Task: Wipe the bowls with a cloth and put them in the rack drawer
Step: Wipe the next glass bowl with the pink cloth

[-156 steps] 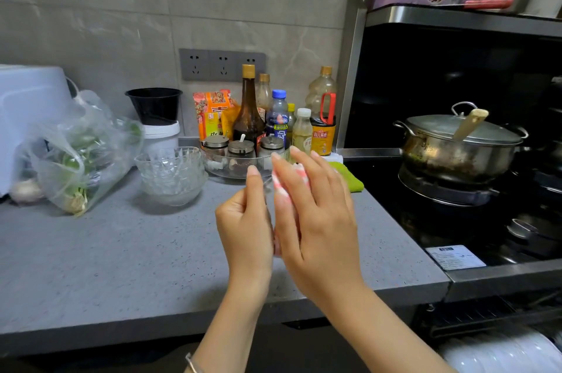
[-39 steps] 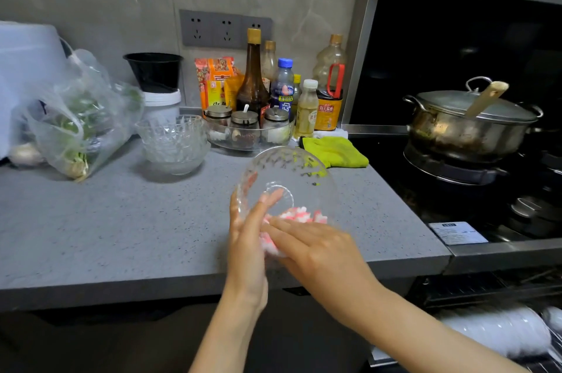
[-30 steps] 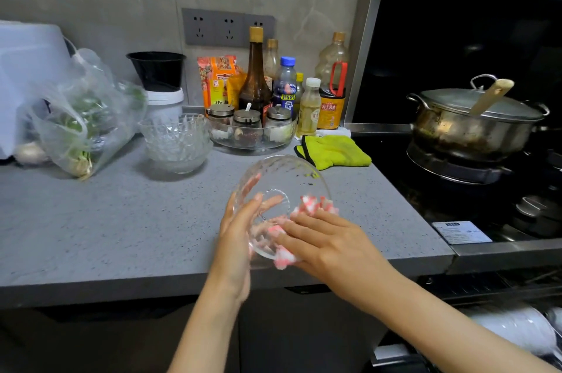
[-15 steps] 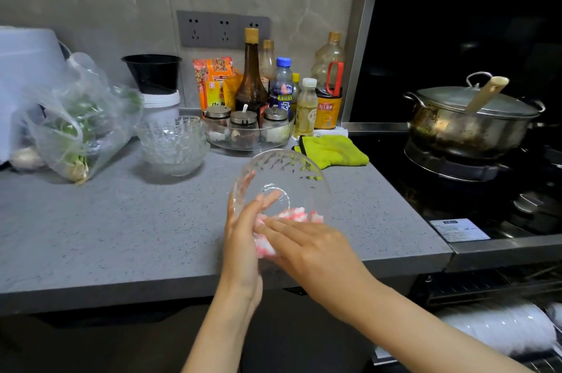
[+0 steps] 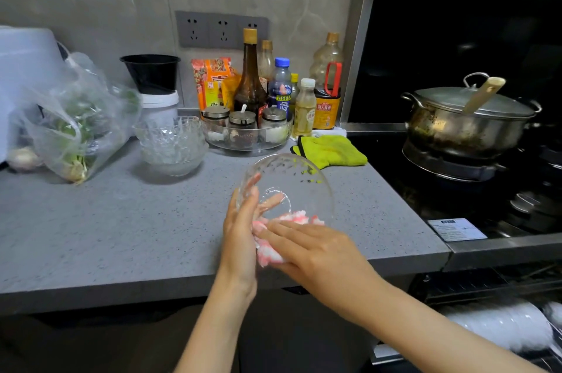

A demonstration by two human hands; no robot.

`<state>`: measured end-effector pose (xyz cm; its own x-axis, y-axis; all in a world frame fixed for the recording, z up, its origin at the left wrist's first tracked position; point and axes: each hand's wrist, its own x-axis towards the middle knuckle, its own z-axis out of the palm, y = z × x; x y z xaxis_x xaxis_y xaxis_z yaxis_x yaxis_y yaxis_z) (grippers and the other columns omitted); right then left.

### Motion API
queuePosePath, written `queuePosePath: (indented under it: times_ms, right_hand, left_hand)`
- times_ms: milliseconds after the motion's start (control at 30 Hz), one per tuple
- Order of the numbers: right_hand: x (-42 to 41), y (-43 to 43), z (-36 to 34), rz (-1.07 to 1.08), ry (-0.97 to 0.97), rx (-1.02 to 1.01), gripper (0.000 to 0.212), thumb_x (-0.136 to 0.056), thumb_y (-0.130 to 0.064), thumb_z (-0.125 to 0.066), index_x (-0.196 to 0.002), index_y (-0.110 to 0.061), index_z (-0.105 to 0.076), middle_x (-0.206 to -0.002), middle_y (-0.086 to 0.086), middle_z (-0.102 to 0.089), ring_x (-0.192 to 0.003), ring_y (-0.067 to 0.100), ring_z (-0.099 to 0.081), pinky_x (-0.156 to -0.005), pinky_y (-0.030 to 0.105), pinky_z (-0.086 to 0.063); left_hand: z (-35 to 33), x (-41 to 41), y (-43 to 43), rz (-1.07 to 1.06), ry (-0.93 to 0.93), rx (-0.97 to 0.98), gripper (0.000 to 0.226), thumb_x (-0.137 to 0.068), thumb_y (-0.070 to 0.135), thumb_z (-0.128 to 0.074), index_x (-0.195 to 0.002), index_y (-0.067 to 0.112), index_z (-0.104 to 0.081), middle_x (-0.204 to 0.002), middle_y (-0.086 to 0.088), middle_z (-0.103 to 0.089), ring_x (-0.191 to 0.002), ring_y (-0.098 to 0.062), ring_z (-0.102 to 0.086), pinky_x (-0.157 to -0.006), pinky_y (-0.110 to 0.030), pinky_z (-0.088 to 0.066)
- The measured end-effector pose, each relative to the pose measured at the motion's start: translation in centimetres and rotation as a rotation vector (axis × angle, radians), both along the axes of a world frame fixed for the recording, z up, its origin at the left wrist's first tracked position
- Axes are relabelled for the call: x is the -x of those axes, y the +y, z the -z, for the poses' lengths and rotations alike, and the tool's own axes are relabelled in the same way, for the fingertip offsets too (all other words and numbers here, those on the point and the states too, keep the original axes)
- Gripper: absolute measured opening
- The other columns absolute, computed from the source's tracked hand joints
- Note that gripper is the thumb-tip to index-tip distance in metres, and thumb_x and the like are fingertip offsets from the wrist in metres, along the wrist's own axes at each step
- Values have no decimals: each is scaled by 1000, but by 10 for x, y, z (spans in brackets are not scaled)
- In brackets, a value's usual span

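A clear glass bowl [image 5: 301,178] is held on its side above the counter's front edge, its opening toward me. My left hand [image 5: 240,238] grips its left wall, and its fingers show through the glass. My right hand [image 5: 316,254] holds a pink-and-white cloth [image 5: 267,251] against the bowl's lower rim. A stack of several more glass bowls [image 5: 171,144] stands at the back of the counter. The rack drawer [image 5: 501,324] is pulled out at the lower right with white dishes lying in it.
A grey counter [image 5: 121,235] carries a plastic bag of greens [image 5: 76,120], a tray of condiment jars [image 5: 246,132], bottles, and a green cloth [image 5: 331,150]. A lidded steel pot [image 5: 468,123] sits on the stove to the right.
Over the last second the bowl tipped down and back up. My right hand slid the cloth from the bowl's right rim to its lower rim. My left hand kept its hold.
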<state>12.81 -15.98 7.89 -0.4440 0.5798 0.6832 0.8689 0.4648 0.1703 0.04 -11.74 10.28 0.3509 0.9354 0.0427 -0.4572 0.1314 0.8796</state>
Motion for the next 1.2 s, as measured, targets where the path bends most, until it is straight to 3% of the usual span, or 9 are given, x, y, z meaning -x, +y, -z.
queuePosePath:
  times_ms: [100, 200, 400, 600, 800, 967, 1033, 1133, 1200]
  right_hand:
    - [-22, -2, 2, -22, -182, 32, 36, -103, -31, -39, -120, -15, -67, -121, 0, -67, -112, 18, -62, -102, 31, -41]
    - [-25, -5, 6, 52, -270, 0, 33, -92, -19, -55, -123, -15, -65, -121, 1, -67, -110, 20, -63, -100, 32, -42]
    - [11, -1, 2, 63, 63, -17, 31, -90, -25, -55, -116, -16, -69, -120, -5, -68, -105, 11, -66, -74, 24, -53]
    - [-26, 6, 4, 24, -207, -15, 37, -89, -23, -67, -125, -14, -64, -125, 0, -65, -115, 20, -61, -98, 35, -46]
    - [0, 8, 5, 61, 3, -5, 30, -90, -29, -61, -114, -13, -70, -115, -2, -70, -102, 13, -68, -75, 28, -54]
    - [-27, 2, -2, -6, -214, 7, 36, -103, -33, -42, -122, -14, -66, -121, 1, -67, -110, 20, -63, -97, 34, -47]
    - [-36, 4, -6, 30, -310, -16, 30, -98, -27, -51, -123, -17, -65, -120, 1, -66, -110, 23, -62, -101, 35, -42]
    - [-21, 8, -3, 81, -258, -18, 35, -82, -21, -71, -117, -18, -67, -112, -3, -69, -102, 19, -65, -89, 32, -48]
    - [0, 7, -6, 73, -100, -14, 27, -84, -27, -64, -109, -19, -72, -106, -6, -72, -92, 13, -68, -72, 27, -52]
  left_hand:
    - [-2, 17, 15, 67, 176, -87, 46, -79, 50, -48, -121, 37, -59, -110, -9, -71, -93, -30, -71, -81, -46, -56]
    - [-1, 22, 16, 95, 219, -123, 44, -77, 49, -52, -120, 42, -60, -110, -5, -72, -96, -26, -71, -85, -44, -55]
    - [4, -1, -6, 2, -56, -3, 57, -68, 34, -72, -123, 34, -58, -116, -6, -70, -98, -32, -70, -64, -36, -58]
    - [-4, 18, 19, 48, 142, -132, 50, -80, 49, -48, -127, 34, -56, -112, -8, -71, -92, -27, -72, -79, -38, -57]
    - [4, -6, -4, 59, -95, 13, 59, -70, 35, -60, -128, 34, -53, -116, -7, -68, -88, -34, -72, -62, -39, -60]
    - [-2, 17, 19, 114, 120, -45, 43, -85, 48, -47, -125, 38, -56, -114, -8, -70, -92, -30, -71, -69, -36, -58]
    - [-2, 22, 23, 106, 161, -63, 43, -85, 47, -48, -126, 37, -56, -113, -6, -71, -92, -29, -72, -74, -40, -57]
    - [-1, 10, 10, 65, -2, 23, 42, -86, 34, -52, -128, 32, -55, -115, -10, -70, -93, -32, -71, -81, -46, -56]
    - [3, 0, 0, 60, -134, 74, 52, -77, 31, -56, -129, 31, -54, -116, -12, -68, -91, -34, -71, -68, -40, -59]
